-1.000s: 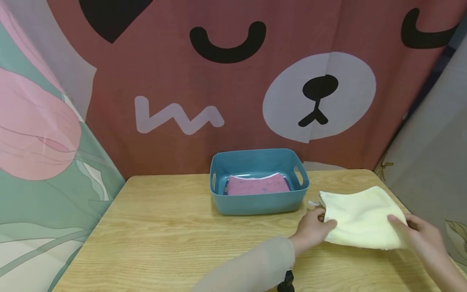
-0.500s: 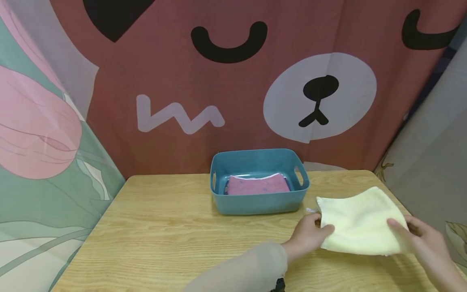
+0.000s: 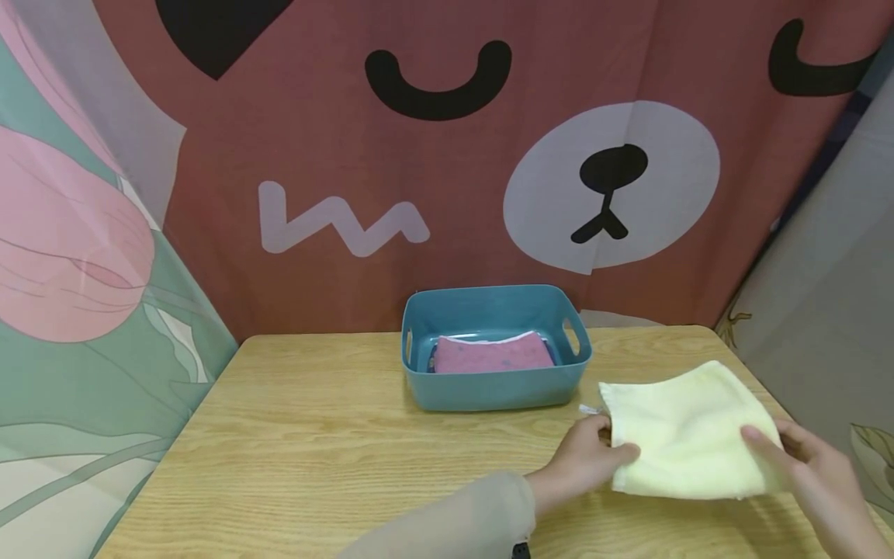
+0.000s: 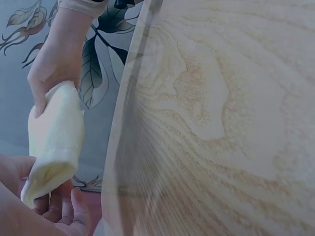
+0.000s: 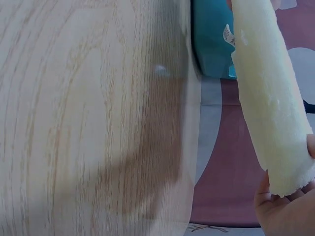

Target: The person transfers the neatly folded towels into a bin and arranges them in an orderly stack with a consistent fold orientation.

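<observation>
A folded pale yellow towel (image 3: 687,435) is held up between both hands over the right side of the table. My left hand (image 3: 587,454) pinches its left edge, thumb on top and fingers beneath, close to a small white label (image 3: 590,409). The opposite edge is gripped by my right hand (image 3: 813,458), whose thumb lies across the cloth. In the left wrist view the towel (image 4: 58,132) is seen end-on, with its folded layers curving open near the left hand. From the right wrist, the towel (image 5: 270,103) hangs above the tabletop and casts a shadow.
A teal basket (image 3: 496,392) with cut-out handles stands at the table's back edge. Inside lies a folded pink cloth (image 3: 494,355), with something dark blue beneath it. Behind the wooden table (image 3: 314,435) hangs a bear-print curtain (image 3: 447,171).
The towel's left end has moved left and toward me, together with my left hand. My right hand has barely shifted and keeps its grip. The basket has stayed put.
</observation>
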Demonstrator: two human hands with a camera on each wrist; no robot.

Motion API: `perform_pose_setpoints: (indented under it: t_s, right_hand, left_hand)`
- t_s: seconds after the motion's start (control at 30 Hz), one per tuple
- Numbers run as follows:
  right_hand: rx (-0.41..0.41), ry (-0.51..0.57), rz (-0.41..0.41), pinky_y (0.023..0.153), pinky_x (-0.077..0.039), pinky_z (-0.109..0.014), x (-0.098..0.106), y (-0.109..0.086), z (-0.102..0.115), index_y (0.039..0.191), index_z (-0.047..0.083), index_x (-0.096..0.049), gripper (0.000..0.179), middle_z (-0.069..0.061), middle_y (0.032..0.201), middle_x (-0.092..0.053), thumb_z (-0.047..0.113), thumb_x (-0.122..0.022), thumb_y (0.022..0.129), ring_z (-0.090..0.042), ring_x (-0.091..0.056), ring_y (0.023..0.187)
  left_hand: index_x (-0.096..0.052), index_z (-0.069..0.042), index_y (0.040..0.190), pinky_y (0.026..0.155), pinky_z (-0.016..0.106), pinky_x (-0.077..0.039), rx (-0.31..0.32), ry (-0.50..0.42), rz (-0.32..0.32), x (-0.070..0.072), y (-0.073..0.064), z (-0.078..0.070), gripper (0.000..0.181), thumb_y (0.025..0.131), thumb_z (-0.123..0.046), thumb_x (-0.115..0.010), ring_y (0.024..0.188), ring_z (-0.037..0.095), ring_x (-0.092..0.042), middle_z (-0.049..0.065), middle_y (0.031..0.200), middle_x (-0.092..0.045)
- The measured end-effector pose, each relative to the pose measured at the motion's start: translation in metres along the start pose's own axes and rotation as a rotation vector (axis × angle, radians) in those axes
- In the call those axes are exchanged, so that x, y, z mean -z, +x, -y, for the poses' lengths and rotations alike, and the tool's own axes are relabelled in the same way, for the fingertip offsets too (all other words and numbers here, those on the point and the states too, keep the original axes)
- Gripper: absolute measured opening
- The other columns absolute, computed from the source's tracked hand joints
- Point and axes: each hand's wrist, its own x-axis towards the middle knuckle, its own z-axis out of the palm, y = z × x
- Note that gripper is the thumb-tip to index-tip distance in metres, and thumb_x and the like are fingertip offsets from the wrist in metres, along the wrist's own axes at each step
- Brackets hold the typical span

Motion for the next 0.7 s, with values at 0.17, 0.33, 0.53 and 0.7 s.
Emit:
perform_pose_setpoints:
  t_s: [0.17, 0.33, 0.53, 0.7]
  right_hand:
    - [0.016, 0.025, -0.002, 0.071, -0.04, -0.029, 0.0, -0.002, -0.001, 0.135, -0.009, -0.045, 0.065, 0.033, 0.098, -0.049, 0.045, -0.056, 0.1, 0.011, -0.045, 0.082]
    - [0.04, 0.052, -0.008, 0.062, -0.04, -0.021, -0.001, -0.006, 0.001, 0.13, -0.007, -0.05, 0.058, 0.038, 0.092, -0.048, 0.042, -0.057, 0.1, 0.008, -0.05, 0.079]
    - [0.07, 0.059, -0.005, 0.062, -0.042, -0.018, -0.005, -0.012, 0.01, 0.126, -0.006, -0.054, 0.052, 0.032, 0.091, -0.055, 0.04, -0.058, 0.1, 0.004, -0.054, 0.079]
    - [0.107, 0.066, -0.016, 0.062, -0.044, -0.02, -0.011, -0.015, 0.019, 0.116, 0.001, -0.063, 0.038, 0.026, 0.089, -0.059, 0.035, -0.059, 0.1, -0.001, -0.055, 0.077]
  left_hand:
    - [-0.061, -0.013, 0.089, 0.052, 0.022, -0.039, -0.022, -0.001, 0.029, 0.005, -0.006, -0.001, 0.01, 0.089, -0.014, -0.071, 0.056, 0.006, -0.041, -0.006, 0.07, -0.051]
    - [-0.049, -0.015, 0.08, 0.046, 0.022, -0.029, -0.052, 0.029, 0.082, 0.011, -0.015, -0.003, 0.023, 0.091, -0.018, -0.069, 0.049, 0.008, -0.03, -0.006, 0.06, -0.037]
    - [-0.043, -0.015, 0.079, 0.047, 0.024, -0.027, -0.07, 0.082, 0.105, 0.02, -0.024, -0.005, 0.03, 0.092, -0.023, -0.068, 0.049, 0.009, -0.027, -0.006, 0.059, -0.031]
    - [-0.047, -0.015, 0.082, 0.05, 0.023, -0.032, -0.068, 0.091, 0.1, 0.027, -0.029, -0.005, 0.025, 0.09, -0.021, -0.07, 0.054, 0.007, -0.034, -0.006, 0.065, -0.041]
